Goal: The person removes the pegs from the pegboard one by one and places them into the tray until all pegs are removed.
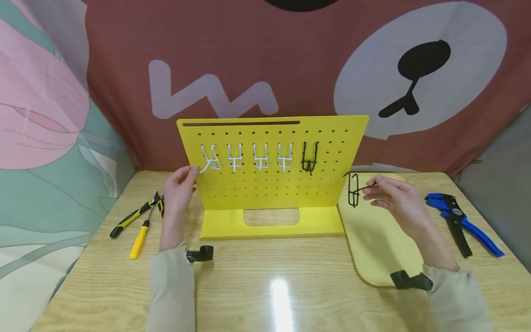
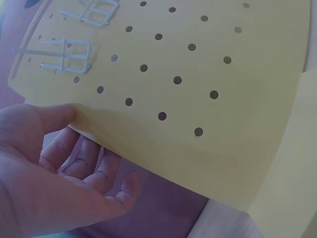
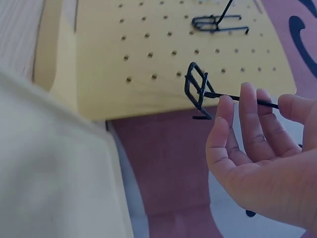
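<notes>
A yellow pegboard [image 1: 271, 193] stands upright on its base at the middle of the table. Several white hooks [image 1: 260, 157] hang in a row on it, and one black hook [image 1: 309, 159] hangs at the right end of that row. The leftmost white hook sits askew. My left hand [image 1: 179, 189] pinches the board's left edge, thumb on the front and fingers behind. My right hand [image 1: 394, 196] pinches the prong of a second black hook [image 3: 198, 89], its wire frame pointing toward the board's right edge, apart from the board in the head view.
A yellow tray [image 1: 373, 258] lies right of the board, under my right hand. Blue-handled pliers [image 1: 456, 216] lie at the far right. On the left are yellow-and-black pliers [image 1: 132, 219] and a yellow screwdriver [image 1: 140, 240]. A patterned cloth [image 1: 232, 37] hangs behind the table.
</notes>
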`<action>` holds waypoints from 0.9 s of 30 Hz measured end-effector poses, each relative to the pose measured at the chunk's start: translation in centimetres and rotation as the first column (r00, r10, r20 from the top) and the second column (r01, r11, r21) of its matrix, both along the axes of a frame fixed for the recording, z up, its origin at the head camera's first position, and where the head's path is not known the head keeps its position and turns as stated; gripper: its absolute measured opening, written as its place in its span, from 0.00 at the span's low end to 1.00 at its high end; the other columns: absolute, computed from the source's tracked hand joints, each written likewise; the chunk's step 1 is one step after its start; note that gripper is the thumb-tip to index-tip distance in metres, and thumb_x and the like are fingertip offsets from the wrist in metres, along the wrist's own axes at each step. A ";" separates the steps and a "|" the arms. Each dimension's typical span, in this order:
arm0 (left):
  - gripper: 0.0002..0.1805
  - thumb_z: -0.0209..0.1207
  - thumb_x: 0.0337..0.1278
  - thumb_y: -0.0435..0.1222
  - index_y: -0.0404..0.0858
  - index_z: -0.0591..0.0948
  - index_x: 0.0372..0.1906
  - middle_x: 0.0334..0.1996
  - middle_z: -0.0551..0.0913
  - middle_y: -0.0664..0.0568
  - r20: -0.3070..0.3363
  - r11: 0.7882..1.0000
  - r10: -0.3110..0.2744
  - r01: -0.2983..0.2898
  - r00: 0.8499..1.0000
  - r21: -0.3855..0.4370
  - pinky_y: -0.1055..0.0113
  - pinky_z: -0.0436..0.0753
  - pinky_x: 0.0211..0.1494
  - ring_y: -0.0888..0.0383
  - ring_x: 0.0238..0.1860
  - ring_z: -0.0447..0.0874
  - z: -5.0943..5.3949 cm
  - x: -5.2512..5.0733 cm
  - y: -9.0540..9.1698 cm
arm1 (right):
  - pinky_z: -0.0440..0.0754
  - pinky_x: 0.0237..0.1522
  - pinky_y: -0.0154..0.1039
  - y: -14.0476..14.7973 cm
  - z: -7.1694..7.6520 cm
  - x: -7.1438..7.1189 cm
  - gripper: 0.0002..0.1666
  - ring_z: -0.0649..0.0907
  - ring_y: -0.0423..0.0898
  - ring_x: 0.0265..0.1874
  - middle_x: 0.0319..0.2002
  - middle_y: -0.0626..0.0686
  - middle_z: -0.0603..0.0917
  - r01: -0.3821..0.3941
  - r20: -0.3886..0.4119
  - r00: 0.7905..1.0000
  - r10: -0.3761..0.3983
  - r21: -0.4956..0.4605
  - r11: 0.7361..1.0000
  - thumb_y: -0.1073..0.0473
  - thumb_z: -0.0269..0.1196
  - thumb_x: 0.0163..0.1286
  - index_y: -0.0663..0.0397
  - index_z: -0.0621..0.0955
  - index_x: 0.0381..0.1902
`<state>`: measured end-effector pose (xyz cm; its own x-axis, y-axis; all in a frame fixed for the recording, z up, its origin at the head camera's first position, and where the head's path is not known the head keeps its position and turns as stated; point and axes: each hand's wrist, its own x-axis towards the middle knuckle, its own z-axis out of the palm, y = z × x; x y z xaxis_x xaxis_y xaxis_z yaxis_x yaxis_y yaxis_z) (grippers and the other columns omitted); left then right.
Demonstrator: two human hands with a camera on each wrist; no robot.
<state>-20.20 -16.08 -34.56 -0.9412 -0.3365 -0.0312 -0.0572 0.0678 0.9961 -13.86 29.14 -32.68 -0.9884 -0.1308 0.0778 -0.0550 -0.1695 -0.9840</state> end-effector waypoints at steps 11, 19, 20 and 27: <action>0.19 0.58 0.65 0.45 0.35 0.79 0.52 0.38 0.77 0.59 -0.032 1.000 -0.006 0.006 0.999 0.009 0.63 0.74 0.48 0.64 0.41 0.72 0.2 0.0 0.0 | 0.81 0.37 0.32 2.4 -1.4 -1.7 0.13 0.85 0.42 0.35 0.35 0.48 0.86 0.026 0.080 0.996 -0.041 0.184 0.983 0.52 0.54 0.75 0.50 0.84 0.39; 0.21 0.58 0.65 0.46 0.35 0.79 0.53 0.38 0.77 0.60 -0.023 1.000 -0.004 0.005 1.000 0.008 0.64 0.75 0.48 0.65 0.41 0.72 0.1 0.0 -0.1 | 0.82 0.36 0.34 3.1 -3.0 -4.0 0.14 0.85 0.42 0.35 0.35 0.46 0.86 0.000 0.159 0.986 -0.051 0.307 0.952 0.47 0.54 0.73 0.46 0.83 0.39; 0.21 0.58 0.65 0.46 0.35 0.79 0.53 0.38 0.77 0.60 -0.022 1.000 -0.003 0.003 1.000 0.008 0.64 0.75 0.48 0.65 0.41 0.72 0.0 0.0 -0.2 | 0.82 0.37 0.34 3.1 -3.2 -4.3 0.14 0.85 0.42 0.35 0.35 0.46 0.86 -0.002 0.166 0.985 -0.054 0.320 0.947 0.46 0.54 0.73 0.45 0.83 0.39; 0.20 0.58 0.65 0.45 0.34 0.79 0.53 0.37 0.77 0.60 -0.032 1.000 -0.002 0.002 0.999 -0.003 0.66 0.76 0.46 0.64 0.41 0.73 -0.1 0.0 0.0 | 0.82 0.36 0.35 3.3 -3.9 -5.5 0.14 0.85 0.40 0.33 0.33 0.44 0.85 -0.005 0.213 0.974 -0.075 0.354 0.935 0.44 0.53 0.73 0.39 0.83 0.35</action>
<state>-20.22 -16.08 -34.66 -0.9425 -0.3343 0.0003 -0.0249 0.0711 0.9972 -19.39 32.47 -36.53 -0.9797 -0.0748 -0.1861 0.1696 0.1864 -0.9677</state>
